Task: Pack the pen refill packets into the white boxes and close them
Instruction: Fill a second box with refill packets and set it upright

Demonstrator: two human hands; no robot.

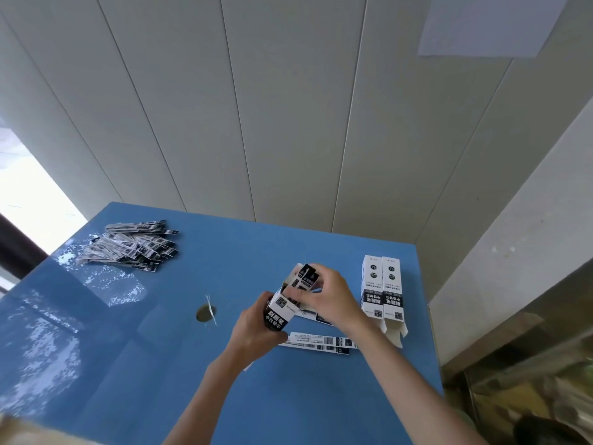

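Near the middle of the blue table (179, 364), just right of the round cable hole (205, 313), we hold one white box (285, 308) tilted up off the surface, its long axis running from our left hand (256, 329) below toward the open mouth above and away from us. Our left hand is curled around the lower, black-printed end of that box and grips it firmly. Our right hand (327, 300) sits over the open top, fingers bent and pinching a bundle of pen refill packets (306, 277) that stands partly inside the mouth; how deep the bundle reaches we cannot tell. We judge that the coming move is a push along the box's own axis, down toward the left hand, so the right hand is the one that does the work while the left only braces. Two loose packets (321, 342) lie flat on the table just under our right wrist, on the near side of the held box. Right of the held box, near the table's right edge, two more white boxes (382, 287) stand side by side and touching, with at least one near-end flap open toward us. Far left of the hole, well apart from both hands, a loose heap of packets (134, 248) waits; the left hand is nearer to it.
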